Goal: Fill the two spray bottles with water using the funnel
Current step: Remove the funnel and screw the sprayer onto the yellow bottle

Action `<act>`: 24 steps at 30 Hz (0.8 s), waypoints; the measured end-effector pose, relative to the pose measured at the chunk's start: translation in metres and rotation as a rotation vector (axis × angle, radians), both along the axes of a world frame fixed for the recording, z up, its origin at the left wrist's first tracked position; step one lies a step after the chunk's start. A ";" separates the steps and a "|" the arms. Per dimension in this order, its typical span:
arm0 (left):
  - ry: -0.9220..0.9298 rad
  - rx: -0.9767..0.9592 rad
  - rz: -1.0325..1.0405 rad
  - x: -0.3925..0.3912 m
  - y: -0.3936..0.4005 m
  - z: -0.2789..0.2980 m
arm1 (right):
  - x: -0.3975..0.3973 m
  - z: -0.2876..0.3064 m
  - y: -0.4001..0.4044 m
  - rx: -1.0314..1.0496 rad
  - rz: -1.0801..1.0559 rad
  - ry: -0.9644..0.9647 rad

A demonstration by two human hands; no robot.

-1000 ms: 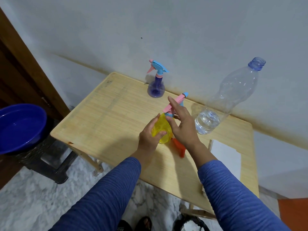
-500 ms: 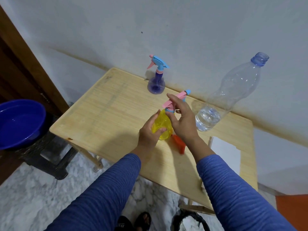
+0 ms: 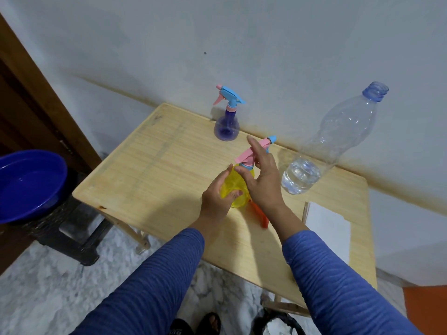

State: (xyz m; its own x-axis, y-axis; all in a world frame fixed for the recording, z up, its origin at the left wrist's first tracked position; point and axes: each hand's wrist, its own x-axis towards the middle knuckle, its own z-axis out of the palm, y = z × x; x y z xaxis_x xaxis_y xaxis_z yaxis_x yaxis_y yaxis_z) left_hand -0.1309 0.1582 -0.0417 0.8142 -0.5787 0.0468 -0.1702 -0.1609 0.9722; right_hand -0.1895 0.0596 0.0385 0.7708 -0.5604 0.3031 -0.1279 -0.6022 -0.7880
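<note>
Fingers of the left hand (image 3: 216, 198) curl round the rounded, translucent yellow bottle (image 3: 235, 189), thumb pressed on its front. It stands near the middle of the pale, fine-grained wooden table (image 3: 154, 170). At its neck the right hand (image 3: 262, 182) holds the pink-and-blue plastic sprayer (image 3: 254, 152): thumb and lower fingers close about the collar, while the forefinger points out straight above the pink trigger. Just behind the bottle and under the right wrist lies an orange plastic funnel (image 3: 261, 216), mostly hidden; only its narrow tapering part shows.

A purple bottle (image 3: 227, 128), bulb-shaped and see-through, stands upright at the table's far edge by the wall, blue sprayer screwed on. To the right a tall, clear, ribbed water bottle (image 3: 331, 143) stands uncapped, water filling only its bottom part. White paper (image 3: 326, 228) lies flat at the table's right edge. Left of the table, a glossy deep-blue basin (image 3: 29, 184) sits on a dark stool (image 3: 70, 235). Both sleeves are ribbed blue knit.
</note>
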 end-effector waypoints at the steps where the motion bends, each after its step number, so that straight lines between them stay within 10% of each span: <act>1: 0.006 -0.002 -0.001 0.000 0.000 0.001 | -0.003 0.002 -0.002 0.016 0.043 0.022; 24: 0.003 0.067 -0.013 0.003 -0.001 0.005 | -0.007 -0.006 0.014 0.056 -0.101 -0.090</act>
State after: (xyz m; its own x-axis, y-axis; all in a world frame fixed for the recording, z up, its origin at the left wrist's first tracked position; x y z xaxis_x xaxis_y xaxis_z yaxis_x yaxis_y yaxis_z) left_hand -0.1283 0.1575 -0.0366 0.8065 -0.5912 0.0050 -0.1695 -0.2231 0.9600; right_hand -0.1969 0.0740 0.0325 0.6805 -0.6517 0.3349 -0.1131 -0.5450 -0.8308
